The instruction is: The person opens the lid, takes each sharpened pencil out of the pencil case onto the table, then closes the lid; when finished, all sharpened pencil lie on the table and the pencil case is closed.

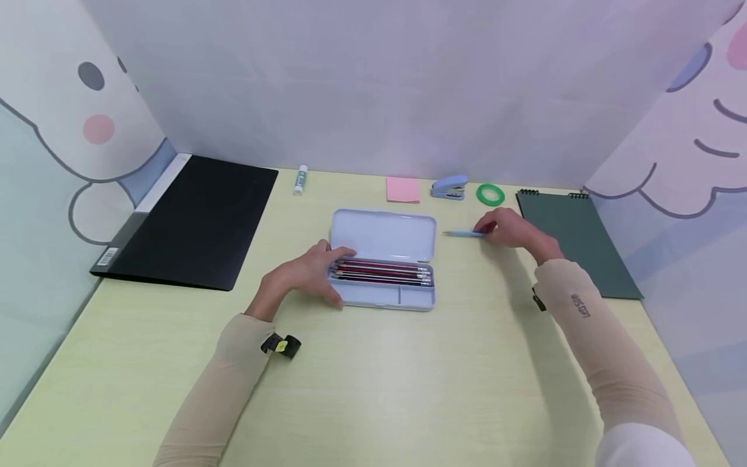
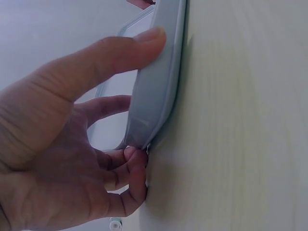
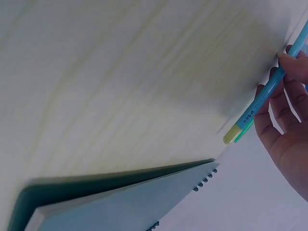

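Observation:
A pale blue metal pencil case (image 1: 364,296) lies with its lid (image 1: 383,233) folded back towards the wall. Several dark red and black striped pencils (image 1: 382,272) fill its long rear compartment; the front compartments hold nothing. My left hand (image 1: 309,270) grips the case's left end. In the left wrist view its thumb (image 2: 139,50) presses the front wall, while other fingers bend round the corner. To the right of the case, my right hand (image 1: 508,228) pinches a light blue pencil (image 1: 463,233), its point facing left. The right wrist view shows the pencil's yellow end (image 3: 232,134).
Along the back stand or lie a glue stick (image 1: 300,180), pink sticky notes (image 1: 403,190), a blue stapler (image 1: 449,187) and a green tape roll (image 1: 490,194). A black folder (image 1: 192,224) lies left, a dark green spiral pad (image 1: 583,243) right. Walls enclose the table's back and sides.

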{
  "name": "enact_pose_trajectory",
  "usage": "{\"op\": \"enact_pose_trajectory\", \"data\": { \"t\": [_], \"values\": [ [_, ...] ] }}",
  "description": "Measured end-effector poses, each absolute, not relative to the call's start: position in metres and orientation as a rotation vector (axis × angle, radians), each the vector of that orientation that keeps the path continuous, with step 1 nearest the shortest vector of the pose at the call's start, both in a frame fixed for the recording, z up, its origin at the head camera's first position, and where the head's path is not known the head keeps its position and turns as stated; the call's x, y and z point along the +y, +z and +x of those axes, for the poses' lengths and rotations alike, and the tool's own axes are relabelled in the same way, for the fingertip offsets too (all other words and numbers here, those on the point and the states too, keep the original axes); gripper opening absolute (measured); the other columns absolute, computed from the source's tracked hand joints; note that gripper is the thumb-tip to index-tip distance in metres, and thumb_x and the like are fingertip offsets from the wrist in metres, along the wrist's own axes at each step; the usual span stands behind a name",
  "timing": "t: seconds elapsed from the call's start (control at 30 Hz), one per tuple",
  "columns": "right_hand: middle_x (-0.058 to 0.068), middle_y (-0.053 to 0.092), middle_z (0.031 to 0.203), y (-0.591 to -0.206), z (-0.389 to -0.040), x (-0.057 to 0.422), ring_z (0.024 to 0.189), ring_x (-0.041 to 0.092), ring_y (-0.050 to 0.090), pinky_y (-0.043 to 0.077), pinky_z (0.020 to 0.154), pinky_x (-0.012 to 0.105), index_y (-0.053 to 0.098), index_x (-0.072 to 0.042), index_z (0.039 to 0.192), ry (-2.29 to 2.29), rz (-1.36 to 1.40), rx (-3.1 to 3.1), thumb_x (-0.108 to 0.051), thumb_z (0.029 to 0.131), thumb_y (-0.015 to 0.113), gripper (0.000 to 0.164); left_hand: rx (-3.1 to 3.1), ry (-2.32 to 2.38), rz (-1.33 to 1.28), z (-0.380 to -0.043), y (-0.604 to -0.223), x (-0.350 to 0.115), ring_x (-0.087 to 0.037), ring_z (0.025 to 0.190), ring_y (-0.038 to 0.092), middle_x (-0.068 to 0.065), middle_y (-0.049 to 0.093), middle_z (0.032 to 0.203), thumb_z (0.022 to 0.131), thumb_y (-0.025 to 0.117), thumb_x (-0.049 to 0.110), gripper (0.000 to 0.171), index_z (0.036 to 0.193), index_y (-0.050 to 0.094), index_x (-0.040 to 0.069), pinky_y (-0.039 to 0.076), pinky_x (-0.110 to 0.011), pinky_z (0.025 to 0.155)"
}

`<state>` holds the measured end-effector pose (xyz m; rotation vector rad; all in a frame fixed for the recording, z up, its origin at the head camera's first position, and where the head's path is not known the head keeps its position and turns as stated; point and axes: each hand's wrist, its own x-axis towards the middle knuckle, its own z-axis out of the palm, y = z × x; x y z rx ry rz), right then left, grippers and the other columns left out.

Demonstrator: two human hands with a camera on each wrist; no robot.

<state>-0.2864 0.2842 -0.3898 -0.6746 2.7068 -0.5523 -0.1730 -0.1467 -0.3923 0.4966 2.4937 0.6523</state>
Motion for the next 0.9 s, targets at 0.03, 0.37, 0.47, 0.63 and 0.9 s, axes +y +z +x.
{"op": "enact_pose_trajectory", "data": {
  "t": [0.03, 0.37, 0.47, 0.63, 0.9],
  "values": [
    [0.022, 0.072, 0.104, -0.3902, -0.286, 0.2845, 0.092, 0.031, 0.065, 0.051, 0.085, 0.048, 0.075, 0.003, 0.104, -0.562, -0.672, 2.709, 0.009, 0.085, 0.063, 0.022, 2.494, 0.653, 0.496, -0.1732, -0.3922, -0.1466, -0.028, 0.113, 0.044, -0.016, 0.041, 0.126, 0.07, 0.09, 0.031, 0.099, 0.154, 0.037, 0.026, 0.045, -0.042, 0.086],
    [0.021, 0.07, 0.104, -0.3917, -0.2838, 0.2845, 0.092, 0.031, 0.063, 0.05, 0.084, 0.045, 0.074, 0.002, 0.104, -0.598, -0.634, 2.712, 0.01, 0.085, 0.061, 0.024, 2.503, 0.662, 0.494, -0.1741, -0.3929, -0.1474, -0.028, 0.111, 0.044, -0.017, 0.041, 0.124, 0.069, 0.091, 0.031, 0.099, 0.153, 0.038, 0.025, 0.045, -0.041, 0.086],
    [0.021, 0.07, 0.104, -0.3921, -0.284, 0.2849, 0.091, 0.031, 0.062, 0.05, 0.083, 0.044, 0.074, 0.001, 0.104, -0.596, -0.617, 2.711, 0.009, 0.086, 0.061, 0.024, 2.506, 0.669, 0.49, -0.1745, -0.3944, -0.1475, -0.028, 0.111, 0.045, -0.017, 0.041, 0.124, 0.069, 0.09, 0.031, 0.099, 0.153, 0.038, 0.025, 0.045, -0.041, 0.086],
    [0.021, 0.069, 0.106, -0.3938, -0.2849, 0.2867, 0.092, 0.03, 0.061, 0.05, 0.083, 0.044, 0.074, 0.001, 0.106, -0.594, -0.606, 2.715, 0.008, 0.086, 0.061, 0.025, 2.507, 0.671, 0.489, -0.1743, -0.3942, -0.1476, -0.028, 0.111, 0.045, -0.017, 0.041, 0.124, 0.07, 0.09, 0.03, 0.099, 0.153, 0.038, 0.025, 0.045, -0.041, 0.086],
    [0.022, 0.069, 0.108, -0.3942, -0.2847, 0.2867, 0.097, 0.034, 0.062, 0.05, 0.086, 0.048, 0.073, 0.001, 0.108, -0.609, -0.586, 2.708, 0.008, 0.086, 0.06, 0.026, 2.51, 0.665, 0.475, -0.1742, -0.3934, -0.1482, -0.028, 0.109, 0.046, -0.015, 0.042, 0.123, 0.071, 0.089, 0.03, 0.099, 0.154, 0.037, 0.026, 0.045, -0.04, 0.085]
  ]
}}
